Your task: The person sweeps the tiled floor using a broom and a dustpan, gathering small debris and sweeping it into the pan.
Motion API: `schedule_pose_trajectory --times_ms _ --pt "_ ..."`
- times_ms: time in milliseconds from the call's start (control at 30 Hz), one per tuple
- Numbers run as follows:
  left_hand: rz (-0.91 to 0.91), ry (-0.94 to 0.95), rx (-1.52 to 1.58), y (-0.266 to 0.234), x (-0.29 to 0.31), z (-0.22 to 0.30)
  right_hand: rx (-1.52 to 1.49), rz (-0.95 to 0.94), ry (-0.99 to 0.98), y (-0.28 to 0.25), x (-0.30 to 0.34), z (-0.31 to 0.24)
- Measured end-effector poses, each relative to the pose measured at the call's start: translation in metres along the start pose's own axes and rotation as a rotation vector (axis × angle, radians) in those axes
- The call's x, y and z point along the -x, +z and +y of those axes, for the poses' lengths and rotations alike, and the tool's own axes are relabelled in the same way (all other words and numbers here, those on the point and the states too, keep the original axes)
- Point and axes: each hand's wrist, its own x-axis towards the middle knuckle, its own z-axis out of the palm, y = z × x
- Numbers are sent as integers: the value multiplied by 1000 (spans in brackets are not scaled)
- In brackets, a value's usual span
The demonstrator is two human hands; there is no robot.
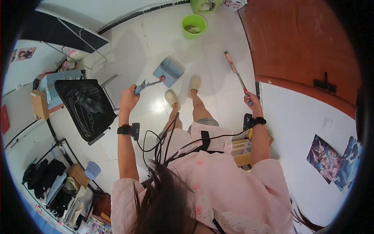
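My left hand (129, 98) is closed around the handle of a blue-grey dustpan (168, 71). The pan rests on or just above the pale tiled floor, ahead of my shoes, its handle slanting back to my hand. On the right, my right hand (253, 101) grips the handle of a broom (240, 79). The broom's narrow orange-pink head points away from me, near the reddish-brown door. Dustpan and broom are well apart. Each wrist wears a black strap with a small device, and dark cables run from them across my body.
A green bin (192, 35) with something in it stands far ahead, before a green box (205, 5). To the left is a black chair (83, 109), with a crowded shelf of clothes and bags behind it. A reddish-brown door (300, 43) bounds the right side.
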Motion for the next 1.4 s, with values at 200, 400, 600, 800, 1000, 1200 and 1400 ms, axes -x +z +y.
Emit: schedule_pose_trajectory --times_ms 200,400,600,800,1000,1200,1400 --pt "-121 -30 -90 2 -4 17 21 -30 -179 -21 -62 47" --pt "-193 101 -231 15 -20 9 42 -78 91 49 -39 117" --pt "-215 157 -244 31 -36 5 144 -80 102 47 16 118" --pt "-238 168 -236 36 -35 -5 84 -61 -45 38 19 101" --pt "-263 153 -248 48 -33 8 263 42 -92 99 -36 136" --pt "-237 166 -257 55 -44 6 307 -290 302 145 -7 163" --pt "-256 170 -284 49 -44 9 279 -331 369 148 37 113"
